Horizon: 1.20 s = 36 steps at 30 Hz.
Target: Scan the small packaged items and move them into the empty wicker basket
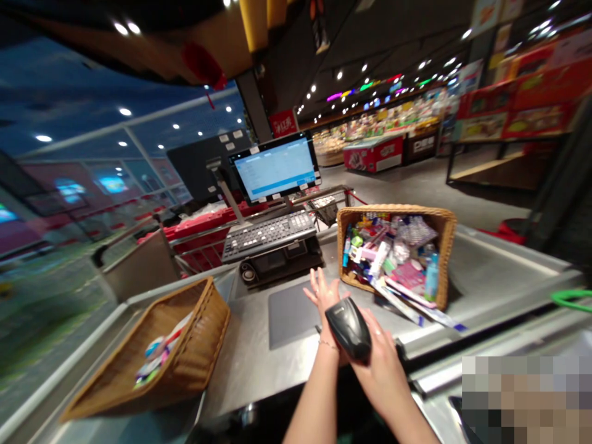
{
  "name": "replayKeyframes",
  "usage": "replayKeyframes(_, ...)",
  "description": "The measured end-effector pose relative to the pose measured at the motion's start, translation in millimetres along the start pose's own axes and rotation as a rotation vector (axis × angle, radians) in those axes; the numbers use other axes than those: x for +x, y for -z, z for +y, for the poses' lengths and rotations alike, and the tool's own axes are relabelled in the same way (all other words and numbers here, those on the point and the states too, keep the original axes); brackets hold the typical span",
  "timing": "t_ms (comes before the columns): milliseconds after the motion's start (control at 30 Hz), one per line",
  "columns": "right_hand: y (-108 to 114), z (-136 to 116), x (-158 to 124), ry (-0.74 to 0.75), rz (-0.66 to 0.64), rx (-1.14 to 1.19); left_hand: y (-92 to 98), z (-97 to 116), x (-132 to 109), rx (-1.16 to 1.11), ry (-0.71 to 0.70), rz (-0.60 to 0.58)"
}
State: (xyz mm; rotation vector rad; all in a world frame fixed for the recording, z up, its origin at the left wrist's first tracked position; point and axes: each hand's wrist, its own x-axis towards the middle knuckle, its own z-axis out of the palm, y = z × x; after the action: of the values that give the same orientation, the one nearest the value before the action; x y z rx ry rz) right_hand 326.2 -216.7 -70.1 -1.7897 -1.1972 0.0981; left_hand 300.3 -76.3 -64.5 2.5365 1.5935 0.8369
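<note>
My right hand [379, 361] is wrapped round a black handheld barcode scanner [349, 327], held over the front of the metal checkout counter [250, 364]. Just left of the scanner, my left hand [324, 293] is stretched out with its fingers spread and nothing in it. It points toward a wicker basket [448, 259] on the right, which is full of small packaged goods [393, 253]. Long, thin packs stick out over that basket's front rim. A second wicker basket [194, 351] at the left holds a few small colourful items [160, 357].
Behind my hands stand a keyboard [271, 234] and a monitor [275, 169] with a lit screen. A dark grey flat panel [291, 314] is set in the counter. Red shopping carts [208, 222] stand beyond. Near the right edge is a green coiled cord [571, 299].
</note>
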Motion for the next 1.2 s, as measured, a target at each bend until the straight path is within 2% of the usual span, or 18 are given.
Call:
replayKeyframes(100,2.3,3.7,1.0,-0.008,0.005,-0.010,-7.5,4.5,0.2,-0.031,-0.033,0.024)
replayKeyframes(333,6.1,12.2,2.5,-0.079,0.017,-0.016,-15.5,16.3,3.3,-0.104,-0.052,-0.029)
replayKeyframes(600,11.0,19.6,3.3,-0.052,0.054,-0.012,-30.5,27.1,7.7,-0.120,-0.094,-0.039)
replayKeyframes(867,18.2,21.8,5.2,-0.060,0.075,0.011,-34.1,41.8,10.3,-0.025,-0.121,-0.078)
replayKeyframes(1200,20.1,33.7,4.4,-0.103,0.097,0.010,-44.4,52.5,22.6,-0.016,-0.126,-0.112)
